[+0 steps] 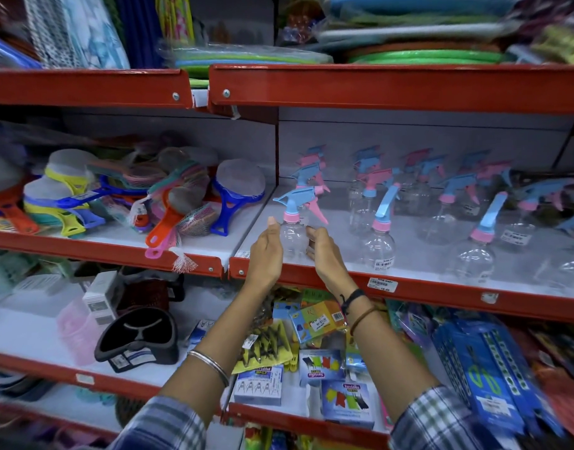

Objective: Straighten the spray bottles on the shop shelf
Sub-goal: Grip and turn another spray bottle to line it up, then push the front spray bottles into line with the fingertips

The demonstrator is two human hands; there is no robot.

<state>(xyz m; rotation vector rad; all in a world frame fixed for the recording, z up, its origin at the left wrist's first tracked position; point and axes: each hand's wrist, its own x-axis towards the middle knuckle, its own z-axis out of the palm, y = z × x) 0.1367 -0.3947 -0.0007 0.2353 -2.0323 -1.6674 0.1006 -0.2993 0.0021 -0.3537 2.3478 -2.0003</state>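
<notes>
Spray bottle (293,237) stands at the shelf (409,284) edge between left hand (266,251) and right hand (324,254); each grip open, barely touching; a clumsy nudge could tip it off.

Two bare hands, left (267,251) and right (324,254), flank one clear plastic spray bottle with a blue-and-pink trigger head (293,235), one of roughly a dozen such bottles on the red-edged shop shelf (409,287); blur prevents an exact count farther right.
</notes>
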